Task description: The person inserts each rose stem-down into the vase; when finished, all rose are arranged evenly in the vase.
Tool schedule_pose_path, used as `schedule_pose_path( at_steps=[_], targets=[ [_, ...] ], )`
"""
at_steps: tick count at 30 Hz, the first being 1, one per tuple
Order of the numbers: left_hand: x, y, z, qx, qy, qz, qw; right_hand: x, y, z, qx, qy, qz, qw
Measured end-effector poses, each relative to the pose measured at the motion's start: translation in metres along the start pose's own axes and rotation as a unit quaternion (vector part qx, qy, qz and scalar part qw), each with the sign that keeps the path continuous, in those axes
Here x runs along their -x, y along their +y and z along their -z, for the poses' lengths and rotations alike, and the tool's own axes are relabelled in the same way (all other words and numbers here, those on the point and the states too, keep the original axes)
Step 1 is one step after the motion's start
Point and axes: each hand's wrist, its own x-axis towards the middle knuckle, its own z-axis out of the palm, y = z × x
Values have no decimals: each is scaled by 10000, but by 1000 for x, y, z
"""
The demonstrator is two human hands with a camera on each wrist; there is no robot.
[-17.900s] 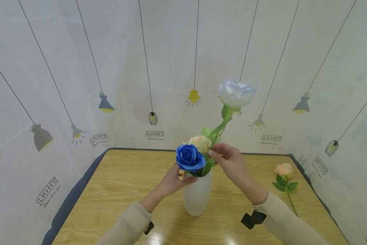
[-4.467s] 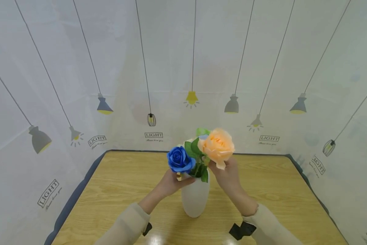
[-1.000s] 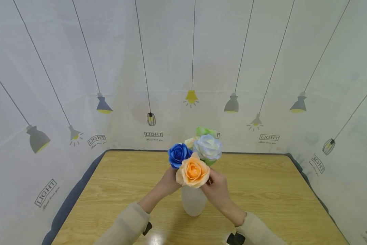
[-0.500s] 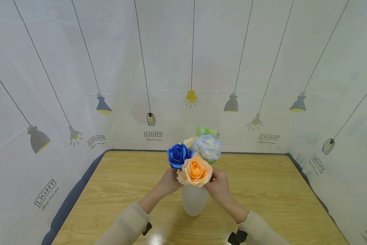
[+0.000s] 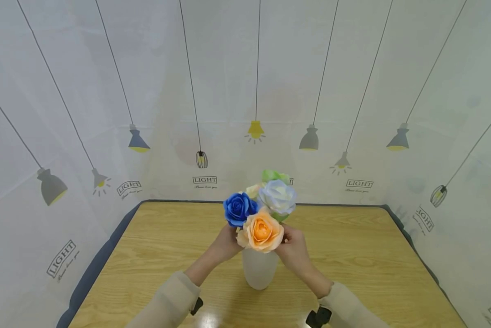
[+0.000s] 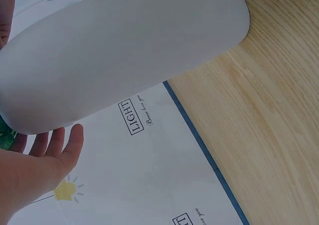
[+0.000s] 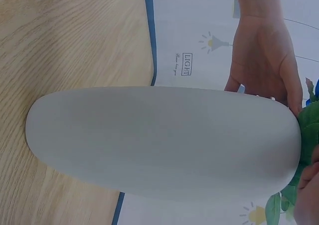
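A white vase stands upright on the table, holding several artificial flowers. A peach rose faces me in front, a blue rose is at left, and a pale blue-white flower sits behind. Part of a cream flower shows between them. My left hand grips the vase near its mouth; in the left wrist view its fingers curl against the vase wall. Just under the peach bloom, my right hand pinches at its stem; the bloom hides the fingertips. Green leaves fill the vase mouth.
The wooden table has a dark blue edge band. Behind and at both sides rises a pale sheet printed with hanging lamps. Black wrist devices sit at both cuffs.
Earlier, my right hand lowered the blue-white flower into the vase while the peach rose lay on the table at right. That rose is now over the vase; the last second shows only slight shifts.
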Motion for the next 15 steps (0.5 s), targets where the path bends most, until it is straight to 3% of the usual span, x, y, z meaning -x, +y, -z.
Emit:
schedule_pose_path(
  at_steps=[7,15],
  targets=[
    [0,0,0,-67,26,-1,10000,3,3,8,91,-6,251,9996],
    [12,29,6,-298,-76,26,9995,8,5,33,33,-142,577,9982]
  ],
)
